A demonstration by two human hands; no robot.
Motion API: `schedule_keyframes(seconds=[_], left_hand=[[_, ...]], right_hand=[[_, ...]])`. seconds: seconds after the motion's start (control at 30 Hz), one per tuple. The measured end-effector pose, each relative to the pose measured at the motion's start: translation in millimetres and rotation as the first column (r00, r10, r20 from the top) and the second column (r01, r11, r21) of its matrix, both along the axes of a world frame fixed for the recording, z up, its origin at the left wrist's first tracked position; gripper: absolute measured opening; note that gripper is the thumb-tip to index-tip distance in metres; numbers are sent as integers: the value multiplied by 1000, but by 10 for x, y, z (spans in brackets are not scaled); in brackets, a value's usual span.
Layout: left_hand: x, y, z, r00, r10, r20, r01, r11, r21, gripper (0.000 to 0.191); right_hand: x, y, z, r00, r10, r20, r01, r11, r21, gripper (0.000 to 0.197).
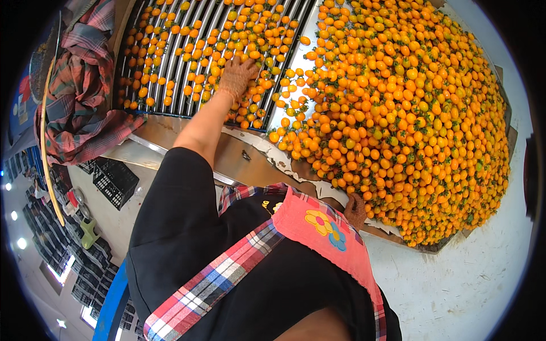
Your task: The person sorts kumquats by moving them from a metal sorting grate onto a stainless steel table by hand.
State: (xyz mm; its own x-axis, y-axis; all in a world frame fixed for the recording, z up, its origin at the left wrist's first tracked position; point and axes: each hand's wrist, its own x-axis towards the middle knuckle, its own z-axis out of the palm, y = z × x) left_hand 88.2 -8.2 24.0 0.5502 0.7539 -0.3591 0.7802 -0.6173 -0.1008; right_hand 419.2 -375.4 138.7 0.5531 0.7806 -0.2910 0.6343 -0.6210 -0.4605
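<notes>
Orange cherry tomatoes [187, 55] with green calyxes lie scattered over a conveyor of metal rollers [172, 91]. My left hand [239, 76], in what looks like a thin stained glove, rests palm down among them, fingers spread and touching several. A large heap of the same tomatoes [405, 106] spreads to the right, with a bare strip of the metal plate [279, 115] between heap and rollers. Near the heap's front edge is my right hand [356, 211], its fingers curled beside the nearest tomatoes. The apron partly covers it, and its grip is hidden.
A metal ledge [247, 160] with a torn white edge runs before my body. Bundled plaid cloth [81, 93] hangs left of the rollers, beside a thin curved strip [44, 123]. Black crates [113, 181] and a green stool [88, 234] stand on the floor.
</notes>
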Motion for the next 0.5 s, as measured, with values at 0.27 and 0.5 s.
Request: schedule_keyframes(seconds=[0.27,0.5], left_hand=[[240,421,-243,916,-176,-361,113,975,-189,50],[77,710,-260,943,330,-36,-331,921,-204,32]], right_hand=[[6,15,10,999,35,20,-35,999,-16,16],[21,-31,-67,999,16,31,-16,1000,20,15]])
